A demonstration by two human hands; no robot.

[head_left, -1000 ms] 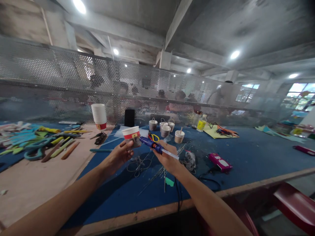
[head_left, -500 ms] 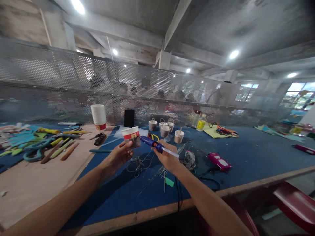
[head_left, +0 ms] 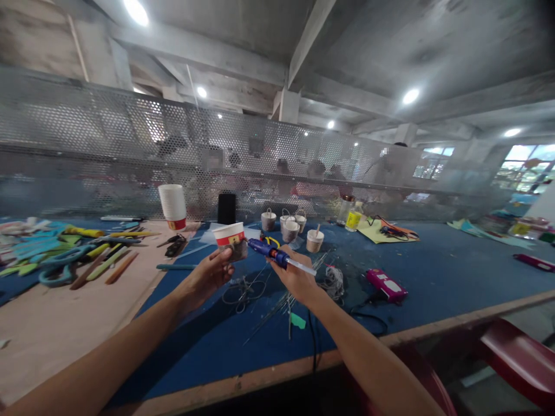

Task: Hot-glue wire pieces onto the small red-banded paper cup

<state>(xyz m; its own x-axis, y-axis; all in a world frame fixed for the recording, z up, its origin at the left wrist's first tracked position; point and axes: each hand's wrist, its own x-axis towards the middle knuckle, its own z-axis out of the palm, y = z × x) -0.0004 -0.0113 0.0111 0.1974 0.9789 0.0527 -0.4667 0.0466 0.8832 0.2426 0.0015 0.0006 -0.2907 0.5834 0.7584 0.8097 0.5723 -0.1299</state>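
Observation:
My left hand [head_left: 211,273] holds a red and white paper cup [head_left: 229,231] up over the table, its lower part covered in something brownish-grey. In my right hand [head_left: 295,280] is a blue glue gun [head_left: 265,248] with a clear glue stick [head_left: 302,267] jutting from its back. The nozzle points left at the cup's side, touching it or very near; I cannot tell which. Below my hands lie a loose coil of thin grey cord [head_left: 243,293] and several thin wires or strands [head_left: 277,309].
A stack of paper cups [head_left: 172,202] and a black phone [head_left: 226,208] stand at the back. Small grey buckets [head_left: 290,231] sit behind the glue gun. Scissors [head_left: 63,266] and tools lie left; a magenta device [head_left: 385,286] lies right. A perforated metal screen [head_left: 195,138] borders the table.
Almost nothing differs. Both hands keep their hold on the cup and the glue gun, and the whole view has shifted very slightly.

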